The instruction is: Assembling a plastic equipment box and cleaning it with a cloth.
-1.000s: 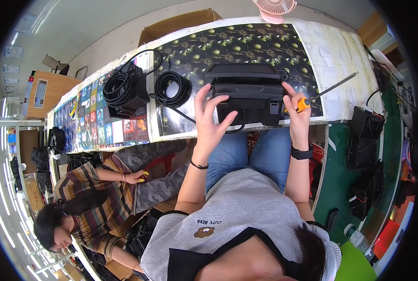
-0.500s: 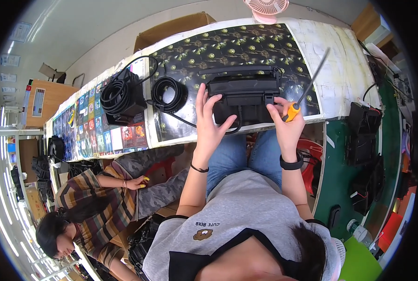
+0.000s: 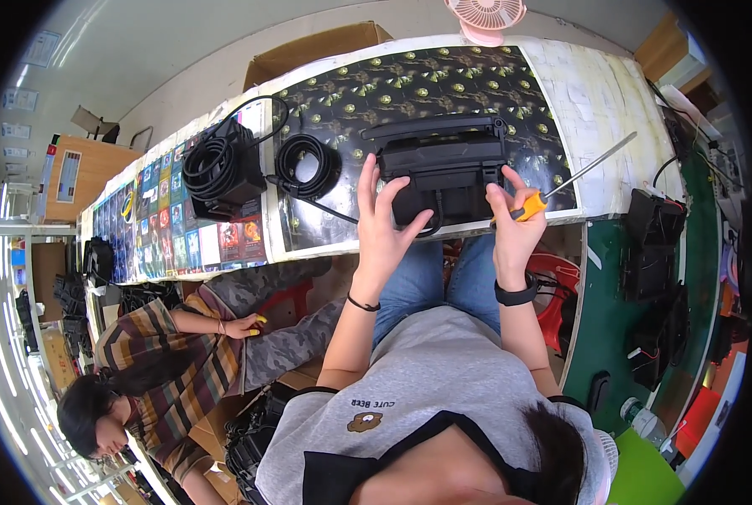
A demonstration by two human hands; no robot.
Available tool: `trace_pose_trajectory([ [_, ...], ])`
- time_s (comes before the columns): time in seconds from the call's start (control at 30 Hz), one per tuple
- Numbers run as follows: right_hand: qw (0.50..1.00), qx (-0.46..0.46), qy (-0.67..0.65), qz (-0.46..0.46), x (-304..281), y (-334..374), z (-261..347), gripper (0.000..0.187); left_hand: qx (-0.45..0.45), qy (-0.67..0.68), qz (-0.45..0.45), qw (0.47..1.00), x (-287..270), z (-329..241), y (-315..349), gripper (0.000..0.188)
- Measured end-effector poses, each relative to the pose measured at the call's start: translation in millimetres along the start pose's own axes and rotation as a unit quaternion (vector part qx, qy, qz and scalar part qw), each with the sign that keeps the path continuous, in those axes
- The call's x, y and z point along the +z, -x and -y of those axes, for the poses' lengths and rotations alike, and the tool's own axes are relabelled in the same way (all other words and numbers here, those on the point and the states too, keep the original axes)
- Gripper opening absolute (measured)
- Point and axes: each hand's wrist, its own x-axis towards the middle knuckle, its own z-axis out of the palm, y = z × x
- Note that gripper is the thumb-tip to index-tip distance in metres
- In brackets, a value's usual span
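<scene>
Left hand (image 3: 386,229) spread wide, fingers splayed, palm pressed against the near left side of a black boxy device (image 3: 445,168), thumb hooked under its near edge. Right hand (image 3: 513,225) curled shut around the orange handle of a screwdriver (image 3: 565,186), forefinger raised and touching the device's right near corner, metal shaft slanting away to the right. Device lying at the worktop's (image 3: 595,93) near edge, between both hands, a black cable looping below it. Further left on the patterned mat, a coiled black cable (image 3: 307,166), then a black unit wrapped in cable (image 3: 221,168). At the far edge, a pink fan (image 3: 484,17) and a cardboard box (image 3: 313,52), contents hidden. Below left, another person (image 3: 174,353) seated.
</scene>
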Motion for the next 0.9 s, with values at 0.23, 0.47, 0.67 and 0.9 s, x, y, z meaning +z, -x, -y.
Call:
trace_pose_trajectory([
  [0.23,0.999,-0.004,0.042,0.024,9,-15,22,0.035,0.008,0.0,-0.03,1.0,4,0,6,0.062],
  [0.47,0.985,0.008,0.114,0.129,11,-49,28,0.033,-0.017,0.01,-0.013,1.0,3,-3,3,0.066],
  [0.67,0.974,0.083,0.097,0.187,-3,-50,32,0.03,-0.005,-0.056,-0.012,0.998,-9,-13,-14,0.054],
  [0.9,0.968,0.085,0.119,0.205,-2,-54,32,0.029,0.089,-0.12,-0.022,0.988,-26,-21,-76,0.033],
])
